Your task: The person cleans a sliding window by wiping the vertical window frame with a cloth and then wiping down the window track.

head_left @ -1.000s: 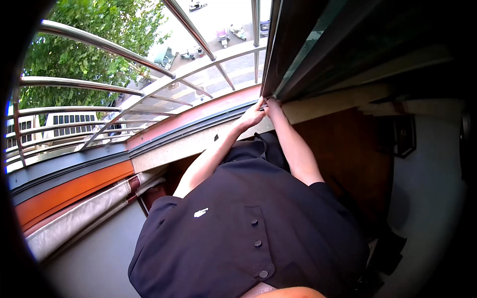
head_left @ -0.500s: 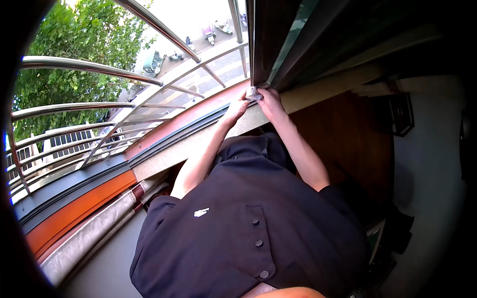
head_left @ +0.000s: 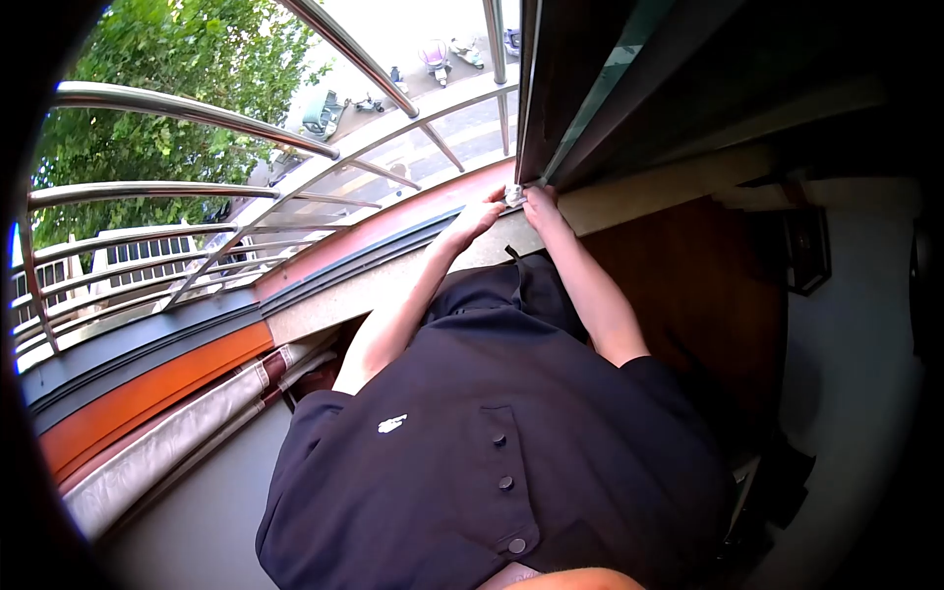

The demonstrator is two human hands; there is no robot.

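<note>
Left hand (head_left: 472,222) and right hand (head_left: 544,209) pinching small pale item (head_left: 513,195) between fingertips, neither grip lying nearer; long axis not showing clearly. Dark window sash (head_left: 553,84) standing at far side.

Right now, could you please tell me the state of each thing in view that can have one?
Small pale piece: held between both hands, exact shape unclear.
Left hand: closed on the piece.
Right hand: also closed on it.
Window sash: upright.
Sill tracks: exposed.
Patterned curtain: gathered into a narrow band.
Dark polo shirt: worn.
Scooters: standing outside.
</note>
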